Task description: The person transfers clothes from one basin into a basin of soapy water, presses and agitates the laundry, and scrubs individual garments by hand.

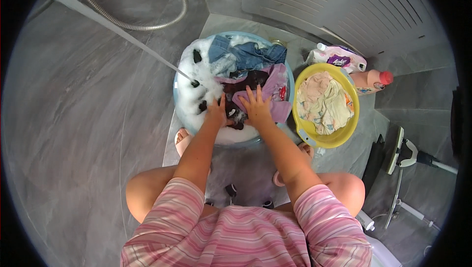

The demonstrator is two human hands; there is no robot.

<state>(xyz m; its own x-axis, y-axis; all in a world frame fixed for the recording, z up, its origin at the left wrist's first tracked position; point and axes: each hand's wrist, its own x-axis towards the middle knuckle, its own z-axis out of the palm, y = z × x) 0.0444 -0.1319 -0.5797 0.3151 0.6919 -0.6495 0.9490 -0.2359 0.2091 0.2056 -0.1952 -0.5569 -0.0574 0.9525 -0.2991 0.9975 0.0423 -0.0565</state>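
A blue round basin (175, 95) full of white foam (189, 105) and wet clothes sits in front of me. My right hand (257, 109) lies with fingers spread on a purple garment (275, 83) in it. Beside it, my left hand (216, 113) rests at the foam's edge on a dark garment (238, 97), thumb and forefinger apart; its other fingers are partly hidden. Blue denim (250, 56) lies at the basin's far side. A thin straight water stream (132, 41) slants in from the upper left and meets the foam.
Right of the basin, a yellow basin (302, 129) holds pale clothes (327, 102). Behind it are a white and purple package (339, 58) and a pink bottle with red cap (373, 80). A metal hose (183, 1) hangs at upper left; a squeegee-like tool (405, 154) stands far right.
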